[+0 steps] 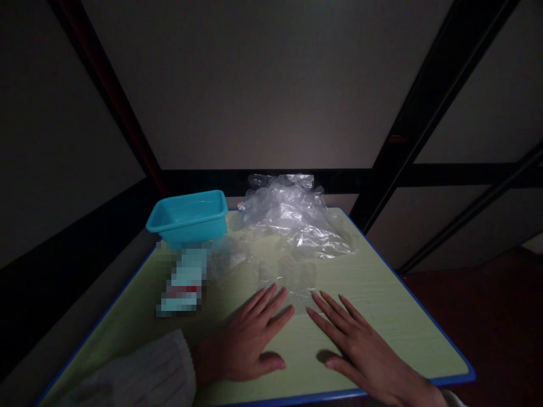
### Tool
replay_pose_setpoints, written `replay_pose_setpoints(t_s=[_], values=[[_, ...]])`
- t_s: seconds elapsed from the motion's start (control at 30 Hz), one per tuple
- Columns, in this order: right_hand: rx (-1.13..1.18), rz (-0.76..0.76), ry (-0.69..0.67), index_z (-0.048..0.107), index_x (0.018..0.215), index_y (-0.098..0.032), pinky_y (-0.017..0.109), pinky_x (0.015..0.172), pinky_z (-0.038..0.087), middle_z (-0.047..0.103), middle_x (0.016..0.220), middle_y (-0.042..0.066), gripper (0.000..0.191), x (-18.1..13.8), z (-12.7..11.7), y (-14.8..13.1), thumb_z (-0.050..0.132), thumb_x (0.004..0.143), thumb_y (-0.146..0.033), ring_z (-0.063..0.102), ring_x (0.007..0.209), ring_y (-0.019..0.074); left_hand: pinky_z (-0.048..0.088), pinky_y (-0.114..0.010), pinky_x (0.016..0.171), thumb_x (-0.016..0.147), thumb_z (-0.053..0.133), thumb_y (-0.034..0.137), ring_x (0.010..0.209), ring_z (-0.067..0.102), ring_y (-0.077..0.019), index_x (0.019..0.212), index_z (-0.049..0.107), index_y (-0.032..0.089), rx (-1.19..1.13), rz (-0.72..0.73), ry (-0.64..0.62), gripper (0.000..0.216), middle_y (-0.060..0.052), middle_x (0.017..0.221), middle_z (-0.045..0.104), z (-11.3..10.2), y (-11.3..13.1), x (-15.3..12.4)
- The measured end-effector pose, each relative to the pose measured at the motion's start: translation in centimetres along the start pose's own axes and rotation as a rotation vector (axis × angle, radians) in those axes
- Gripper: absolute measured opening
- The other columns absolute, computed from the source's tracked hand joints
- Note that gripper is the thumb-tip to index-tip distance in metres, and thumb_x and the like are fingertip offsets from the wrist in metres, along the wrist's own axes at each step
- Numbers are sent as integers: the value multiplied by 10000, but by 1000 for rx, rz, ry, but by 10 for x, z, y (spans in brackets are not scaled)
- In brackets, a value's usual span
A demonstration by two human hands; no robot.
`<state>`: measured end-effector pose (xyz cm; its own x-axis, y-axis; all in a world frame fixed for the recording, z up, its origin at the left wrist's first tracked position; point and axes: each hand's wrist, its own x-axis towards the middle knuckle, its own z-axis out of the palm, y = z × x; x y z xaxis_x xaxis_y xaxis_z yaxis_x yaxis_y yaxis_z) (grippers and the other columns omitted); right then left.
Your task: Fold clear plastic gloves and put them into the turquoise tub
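Observation:
A thin, clear disposable plastic glove [291, 274] lies flat on the table in front of my hands, its outline faint. My left hand [254, 333] rests palm down with its fingers stretched out, the fingertips at the glove's near left edge. Palm down on the other side, my right hand [350, 336] has its fingers spread and touches the near right edge. Neither hand grips anything. Behind the glove, a heaped pile of crumpled clear plastic gloves [291, 206] covers the back of the table. Another piece of clear plastic [231, 254] lies left of the middle.
A blue plastic basin [190, 229] stands at the table's back left corner. In front of it lies a pale green, blurred-out packet [186, 280]. The light green table [382, 294] has a blue edge, and a grey panelled wall [267, 102] rises behind it.

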<state>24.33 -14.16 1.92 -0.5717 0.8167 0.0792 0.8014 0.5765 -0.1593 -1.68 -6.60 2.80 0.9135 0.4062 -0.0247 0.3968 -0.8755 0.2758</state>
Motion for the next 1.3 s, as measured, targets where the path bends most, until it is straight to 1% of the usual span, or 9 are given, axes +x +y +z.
replay_pose_setpoints(t_s=[0.13, 0.27, 0.4, 0.57, 0.67, 0.77, 0.97, 1.13, 1.3], values=[[-6, 4, 67, 239, 1426, -200, 507, 1021, 358, 296, 1457, 103, 612, 3, -6, 1, 421, 909, -472, 282, 1329, 275, 233, -523, 1074, 783, 622, 346, 1373, 86, -329, 1421, 210, 153, 29, -3, 77, 784, -150, 1506, 124, 2, -3, -1], [-54, -33, 201, 481, 1288, -170, 416, 944, 472, 555, 1281, 88, 385, 12, -7, 6, 421, 940, -322, 494, 1193, 224, 286, -493, 1067, 810, 570, 233, 1346, 241, -291, 1365, 333, 141, 87, 12, 188, 610, -148, 1455, 302, 5, -9, -4], [-71, -100, 267, 567, 1190, -170, 401, 864, 525, 652, 1139, 84, 314, 24, -9, 7, 432, 936, -296, 599, 1053, 223, 357, -479, 1034, 820, 527, 175, 1282, 376, -275, 1300, 428, 147, 110, -19, 323, 491, -136, 1382, 432, 8, -17, -8], [17, -5, 243, 580, 1168, -163, 409, 866, 517, 639, 1154, 108, 327, 31, -24, 9, 395, 942, -310, 609, 1031, 225, 439, -436, 978, 857, 435, 172, 1170, 505, -252, 1233, 497, 122, 72, -204, 491, 384, -140, 1263, 551, 6, -39, -9], [54, 39, 174, 590, 1163, -167, 412, 882, 504, 618, 1189, 113, 328, 39, -35, 9, 412, 934, -320, 599, 1048, 236, 435, -438, 982, 866, 415, 183, 1149, 520, -252, 1206, 522, 125, 71, -218, 478, 361, -134, 1232, 574, 3, -50, -9], [98, 13, 109, 524, 1256, -171, 437, 963, 439, 569, 1258, 115, 394, 54, -40, 3, 436, 924, -364, 534, 1143, 249, 422, -431, 993, 861, 413, 180, 1159, 508, -244, 1231, 500, 145, 70, -214, 438, 382, -122, 1245, 564, 2, -53, -8], [104, -67, -90, 288, 1401, -67, 526, 1083, 214, 289, 1436, 198, 774, 85, -24, -17, 399, 852, -600, 240, 1338, 310, 411, -434, 995, 844, 397, 156, 1171, 487, -240, 1288, 413, 155, 31, -259, 435, 445, -124, 1270, 534, 6, -51, -8], [151, -126, -93, 196, 1432, -91, 506, 1111, 117, 221, 1467, 172, 823, 92, -7, -20, 299, 846, -660, 125, 1371, 275, 405, -436, 996, 859, 372, 151, 1181, 479, -244, 1292, 389, 141, 19, -261, 427, 434, -140, 1274, 524, 6, -52, -8], [154, -123, -100, 179, 1435, -92, 511, 1111, 97, 211, 1471, 175, 825, 93, 1, -19, 278, 850, -664, 113, 1374, 273, 410, -435, 990, 859, 366, 155, 1181, 481, -246, 1287, 385, 135, 23, -260, 415, 429, -149, 1275, 521, 6, -52, -7]])
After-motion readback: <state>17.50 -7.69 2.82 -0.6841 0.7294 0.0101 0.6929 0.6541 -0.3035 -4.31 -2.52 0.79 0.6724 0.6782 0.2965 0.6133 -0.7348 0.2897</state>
